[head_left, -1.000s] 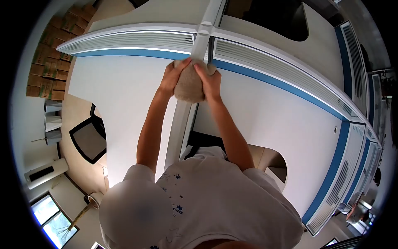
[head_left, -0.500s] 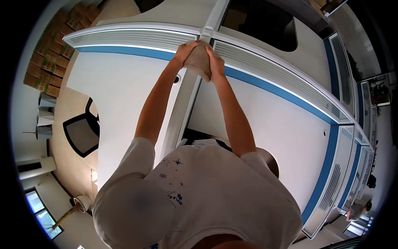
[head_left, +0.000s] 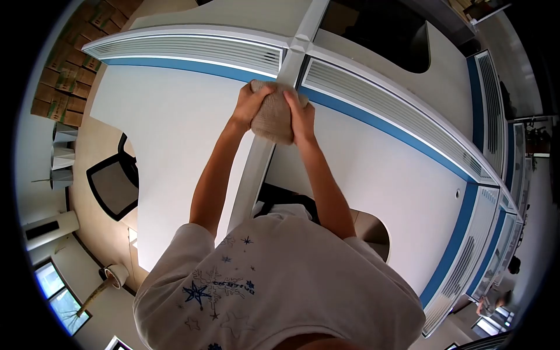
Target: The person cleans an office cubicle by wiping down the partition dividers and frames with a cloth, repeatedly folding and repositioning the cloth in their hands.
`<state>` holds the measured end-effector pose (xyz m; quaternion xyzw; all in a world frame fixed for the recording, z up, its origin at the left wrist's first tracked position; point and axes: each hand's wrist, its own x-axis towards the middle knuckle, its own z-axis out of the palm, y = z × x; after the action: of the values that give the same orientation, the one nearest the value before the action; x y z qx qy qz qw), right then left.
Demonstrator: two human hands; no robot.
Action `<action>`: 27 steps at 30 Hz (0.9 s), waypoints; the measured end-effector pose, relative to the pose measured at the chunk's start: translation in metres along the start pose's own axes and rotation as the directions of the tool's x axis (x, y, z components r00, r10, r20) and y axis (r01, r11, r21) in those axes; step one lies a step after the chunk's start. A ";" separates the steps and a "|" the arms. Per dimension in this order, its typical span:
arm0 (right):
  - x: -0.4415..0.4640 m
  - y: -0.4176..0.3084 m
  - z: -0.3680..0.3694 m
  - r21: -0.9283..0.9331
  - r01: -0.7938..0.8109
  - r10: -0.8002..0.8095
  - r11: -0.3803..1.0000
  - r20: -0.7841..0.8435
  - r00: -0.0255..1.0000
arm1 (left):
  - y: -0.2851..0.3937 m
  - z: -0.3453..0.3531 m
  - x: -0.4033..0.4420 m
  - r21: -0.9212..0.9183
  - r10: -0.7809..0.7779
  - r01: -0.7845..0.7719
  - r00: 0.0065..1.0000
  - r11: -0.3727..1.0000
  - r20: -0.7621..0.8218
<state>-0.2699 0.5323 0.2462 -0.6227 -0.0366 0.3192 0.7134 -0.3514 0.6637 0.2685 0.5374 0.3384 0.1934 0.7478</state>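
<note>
A folded beige cloth (head_left: 273,121) is gripped between my two hands, over the white top of the low divider (head_left: 256,169) that runs between two desks. My left hand (head_left: 249,107) closes around the cloth's left side, with the thumb across its top. On the right side, my right hand (head_left: 300,116) clasps it the same way. Both arms are stretched forward. The cloth hides the divider top under it, so I cannot tell how firmly it touches.
White desktops lie to the left (head_left: 169,128) and right (head_left: 361,157). A slatted partition (head_left: 385,114) with a blue band crosses ahead. A black-framed chair (head_left: 114,184), stacked cartons (head_left: 64,81) and a potted plant (head_left: 115,275) stand left. Another person (head_left: 493,303) is far right.
Both hands and the cloth have come back along the divider toward my body, away from the partition junction. My grip on the cloth stays closed.
</note>
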 end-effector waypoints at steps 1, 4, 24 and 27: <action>0.019 -0.002 0.001 -0.021 0.018 -0.018 1.000 -0.001 1.000 | 0.000 0.002 0.008 -0.003 -0.004 0.004 1.000 1.000 0.002; 0.044 -0.023 0.010 0.063 -0.011 0.014 0.998 -0.053 0.999 | 0.013 0.013 0.045 0.002 -0.040 0.040 0.999 0.999 -0.008; -0.027 0.028 -0.011 0.104 -0.228 0.204 0.968 0.198 0.959 | 0.006 -0.005 -0.041 0.051 -0.114 0.113 0.993 0.992 0.018; -0.027 0.025 -0.006 0.149 -0.318 0.283 0.936 0.218 0.934 | 0.000 -0.008 -0.034 0.048 -0.165 0.164 0.986 0.985 0.005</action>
<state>-0.2986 0.5147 0.2317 -0.5190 0.0197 0.4859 0.7030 -0.3805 0.6473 0.2772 0.5261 0.3828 0.1204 0.7498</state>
